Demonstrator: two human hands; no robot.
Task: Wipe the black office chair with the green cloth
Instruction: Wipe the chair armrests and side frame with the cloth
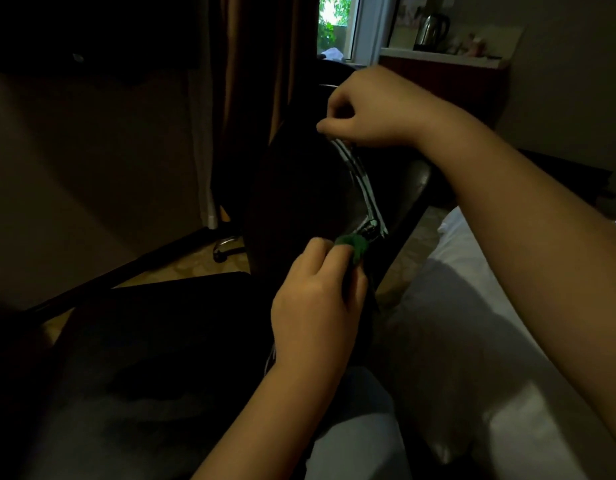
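Note:
The black office chair (299, 188) fills the dim middle of the view, with a shiny chrome armrest bar (355, 178) curving down its right side. My left hand (317, 299) is shut on the green cloth (355, 245) and presses it against the lower end of the chrome bar. My right hand (365, 109) grips the top of that bar near the upper edge of the chair. Much of the chair is lost in shadow.
A white bed (472, 306) lies at the right. Brown curtains (258, 81) hang behind the chair, beside a window (337, 26). A kettle (433, 31) stands on a shelf at the top right. A chair caster (223, 251) rests on the floor.

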